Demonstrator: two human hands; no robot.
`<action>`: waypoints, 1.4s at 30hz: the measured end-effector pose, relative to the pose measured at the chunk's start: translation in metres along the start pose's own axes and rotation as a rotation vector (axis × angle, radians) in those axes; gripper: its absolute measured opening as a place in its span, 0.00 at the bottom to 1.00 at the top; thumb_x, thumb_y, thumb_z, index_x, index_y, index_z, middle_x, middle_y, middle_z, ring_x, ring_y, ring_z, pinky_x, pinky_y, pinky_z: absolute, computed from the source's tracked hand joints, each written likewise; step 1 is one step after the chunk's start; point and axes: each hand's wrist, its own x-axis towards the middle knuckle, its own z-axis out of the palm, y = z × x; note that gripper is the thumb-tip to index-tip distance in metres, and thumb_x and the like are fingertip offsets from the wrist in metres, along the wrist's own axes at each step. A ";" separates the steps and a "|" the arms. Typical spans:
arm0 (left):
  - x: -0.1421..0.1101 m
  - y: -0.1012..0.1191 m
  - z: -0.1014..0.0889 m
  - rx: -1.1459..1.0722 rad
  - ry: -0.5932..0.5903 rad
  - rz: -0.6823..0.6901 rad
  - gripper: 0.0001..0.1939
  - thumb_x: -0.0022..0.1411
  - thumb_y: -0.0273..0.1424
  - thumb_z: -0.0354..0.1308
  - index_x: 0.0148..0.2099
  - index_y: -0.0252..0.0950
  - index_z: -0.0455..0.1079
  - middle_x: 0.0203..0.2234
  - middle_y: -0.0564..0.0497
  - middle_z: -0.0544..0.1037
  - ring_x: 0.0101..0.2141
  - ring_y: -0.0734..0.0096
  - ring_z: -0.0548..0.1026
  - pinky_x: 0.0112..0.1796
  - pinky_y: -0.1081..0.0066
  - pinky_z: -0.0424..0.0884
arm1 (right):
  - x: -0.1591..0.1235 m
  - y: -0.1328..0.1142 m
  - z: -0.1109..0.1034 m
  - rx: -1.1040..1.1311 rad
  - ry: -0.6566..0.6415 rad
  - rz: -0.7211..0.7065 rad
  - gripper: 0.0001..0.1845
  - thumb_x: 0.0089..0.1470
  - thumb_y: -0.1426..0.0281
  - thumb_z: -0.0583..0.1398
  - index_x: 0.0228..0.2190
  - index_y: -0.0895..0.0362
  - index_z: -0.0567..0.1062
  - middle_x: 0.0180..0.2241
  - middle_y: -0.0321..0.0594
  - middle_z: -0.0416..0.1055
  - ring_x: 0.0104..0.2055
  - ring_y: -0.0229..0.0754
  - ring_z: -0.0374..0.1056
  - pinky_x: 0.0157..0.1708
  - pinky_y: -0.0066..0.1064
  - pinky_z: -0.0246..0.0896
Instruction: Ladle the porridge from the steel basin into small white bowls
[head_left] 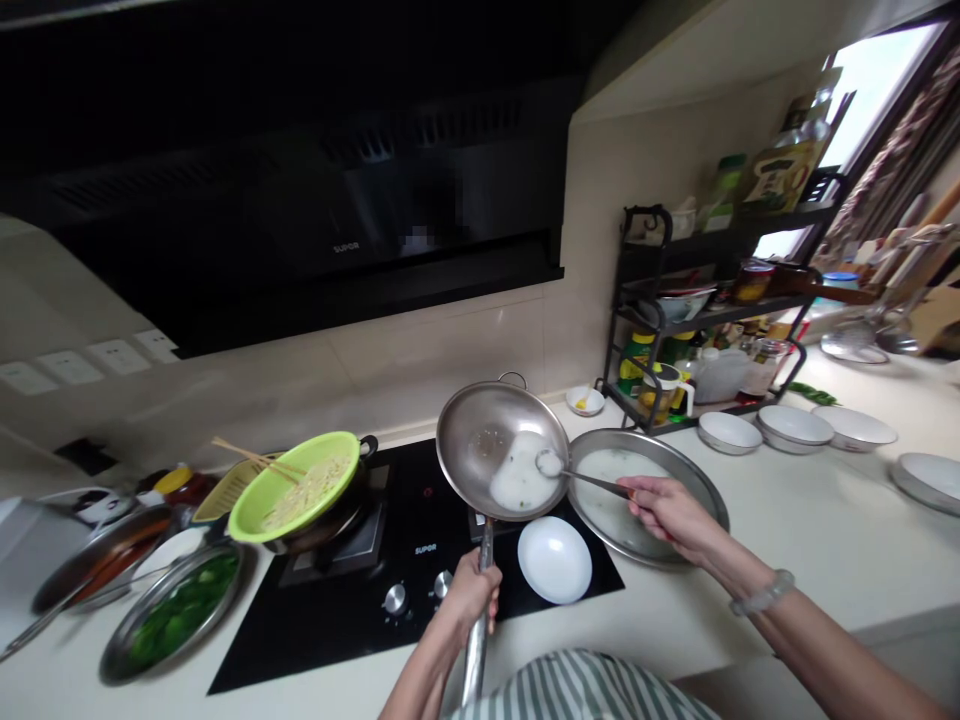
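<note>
My left hand is closed round the long handle of a steel wok, which is tilted up toward the right. White milky liquid pools in its lower right part. My right hand grips the handle of a ladle whose bowl sits at the wok's rim, over the liquid. Beside the wok lies a wide steel basin holding the same white liquid. A small white plate rests on the black cooktop under the wok.
A green colander of pale noodles sits on a pot at the left burner, with chopsticks across it. A steel bowl of greens and another pan stand at the left. White bowls and a spice rack stand at the right.
</note>
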 end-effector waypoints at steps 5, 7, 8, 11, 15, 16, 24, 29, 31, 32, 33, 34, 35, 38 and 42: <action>0.000 0.001 0.000 -0.008 -0.005 0.018 0.09 0.52 0.23 0.50 0.30 0.40 0.53 0.12 0.62 0.60 0.11 0.79 0.57 0.11 0.80 0.56 | -0.004 0.002 -0.011 0.057 -0.006 0.010 0.21 0.44 0.75 0.58 0.44 0.67 0.70 0.17 0.32 0.62 0.14 0.26 0.45 0.12 0.20 0.35; 0.001 0.001 0.001 -0.009 0.001 0.014 0.08 0.52 0.23 0.51 0.30 0.40 0.53 0.12 0.62 0.60 0.10 0.80 0.57 0.11 0.80 0.55 | -0.008 0.001 -0.019 0.087 -0.013 0.014 0.24 0.41 0.74 0.60 0.43 0.67 0.70 0.17 0.32 0.63 0.14 0.26 0.44 0.13 0.20 0.34; 0.001 0.000 0.001 -0.010 0.002 0.013 0.08 0.53 0.24 0.51 0.30 0.40 0.53 0.12 0.62 0.60 0.10 0.80 0.57 0.11 0.80 0.56 | -0.010 0.000 -0.024 0.099 -0.015 0.015 0.25 0.39 0.74 0.61 0.43 0.66 0.71 0.17 0.33 0.63 0.14 0.26 0.44 0.13 0.20 0.34; 0.002 -0.001 0.001 -0.014 0.000 0.020 0.09 0.53 0.24 0.52 0.30 0.39 0.53 0.11 0.62 0.61 0.10 0.80 0.58 0.11 0.81 0.56 | -0.020 -0.003 -0.041 0.105 0.000 0.008 0.28 0.35 0.72 0.63 0.43 0.65 0.71 0.18 0.34 0.64 0.15 0.27 0.44 0.14 0.22 0.34; 0.002 -0.001 0.001 -0.013 -0.005 0.028 0.09 0.52 0.25 0.52 0.30 0.39 0.53 0.11 0.61 0.61 0.10 0.80 0.58 0.11 0.81 0.56 | -0.030 0.000 -0.066 0.044 0.086 -0.002 0.31 0.35 0.66 0.64 0.44 0.64 0.71 0.20 0.36 0.65 0.16 0.29 0.47 0.14 0.24 0.37; 0.001 0.000 0.001 -0.012 -0.006 0.029 0.09 0.52 0.24 0.52 0.30 0.39 0.53 0.11 0.61 0.61 0.10 0.80 0.58 0.11 0.81 0.56 | -0.032 0.003 -0.071 0.012 0.108 -0.004 0.32 0.36 0.64 0.63 0.45 0.63 0.71 0.21 0.37 0.66 0.16 0.30 0.47 0.14 0.24 0.37; -0.002 0.003 0.002 0.008 0.005 0.023 0.09 0.51 0.21 0.49 0.30 0.39 0.53 0.11 0.61 0.61 0.10 0.79 0.58 0.11 0.80 0.56 | -0.019 0.059 -0.108 -0.565 0.233 -0.308 0.23 0.43 0.61 0.55 0.39 0.59 0.74 0.19 0.40 0.69 0.21 0.43 0.65 0.23 0.33 0.60; -0.003 0.003 0.002 0.020 0.010 0.021 0.09 0.52 0.20 0.48 0.30 0.39 0.53 0.11 0.62 0.60 0.11 0.79 0.58 0.11 0.80 0.56 | -0.015 0.091 -0.125 -0.936 0.361 -0.646 0.22 0.50 0.64 0.51 0.44 0.58 0.73 0.32 0.49 0.77 0.31 0.50 0.74 0.33 0.37 0.67; -0.003 0.004 0.002 0.018 0.012 0.015 0.09 0.52 0.21 0.48 0.31 0.39 0.53 0.11 0.62 0.60 0.11 0.79 0.58 0.11 0.80 0.56 | -0.016 0.099 -0.131 -1.039 0.396 -0.783 0.22 0.52 0.67 0.50 0.47 0.59 0.71 0.41 0.53 0.76 0.39 0.50 0.74 0.34 0.36 0.68; -0.003 0.005 0.002 0.017 0.014 0.012 0.09 0.52 0.21 0.48 0.31 0.39 0.53 0.11 0.62 0.60 0.11 0.79 0.58 0.11 0.80 0.56 | -0.017 0.101 -0.134 -1.082 0.408 -0.830 0.23 0.53 0.69 0.50 0.49 0.59 0.70 0.44 0.53 0.75 0.41 0.50 0.74 0.33 0.35 0.68; -0.004 0.006 0.002 0.016 0.014 0.009 0.09 0.52 0.21 0.49 0.31 0.39 0.53 0.11 0.62 0.61 0.11 0.79 0.58 0.11 0.80 0.56 | -0.018 0.103 -0.136 -1.113 0.414 -0.858 0.24 0.53 0.70 0.50 0.50 0.59 0.70 0.46 0.53 0.74 0.43 0.50 0.74 0.33 0.35 0.68; -0.004 0.007 0.002 0.018 0.014 0.008 0.09 0.52 0.21 0.49 0.31 0.39 0.53 0.11 0.61 0.61 0.11 0.79 0.58 0.12 0.80 0.57 | -0.018 0.103 -0.137 -1.124 0.418 -0.868 0.24 0.53 0.70 0.50 0.51 0.59 0.69 0.46 0.52 0.74 0.43 0.50 0.73 0.33 0.35 0.68; -0.005 0.008 0.002 0.020 0.014 0.007 0.09 0.52 0.21 0.49 0.31 0.39 0.53 0.11 0.61 0.61 0.11 0.79 0.58 0.12 0.80 0.57 | -0.019 0.102 -0.136 -1.111 0.421 -0.855 0.24 0.53 0.69 0.50 0.51 0.59 0.69 0.44 0.52 0.75 0.42 0.50 0.74 0.33 0.35 0.68; -0.006 0.009 0.003 0.027 0.014 0.006 0.09 0.52 0.21 0.49 0.31 0.39 0.53 0.11 0.62 0.60 0.11 0.79 0.58 0.12 0.80 0.57 | -0.021 0.093 -0.124 -0.956 0.427 -0.697 0.22 0.53 0.66 0.50 0.48 0.59 0.71 0.32 0.49 0.77 0.34 0.50 0.75 0.34 0.36 0.69; -0.006 0.007 0.002 0.034 0.009 0.001 0.09 0.53 0.23 0.51 0.30 0.39 0.53 0.12 0.62 0.60 0.11 0.80 0.59 0.13 0.81 0.57 | -0.028 0.071 -0.088 -0.760 0.356 -0.548 0.24 0.55 0.62 0.49 0.49 0.59 0.70 0.27 0.44 0.76 0.31 0.48 0.74 0.37 0.36 0.68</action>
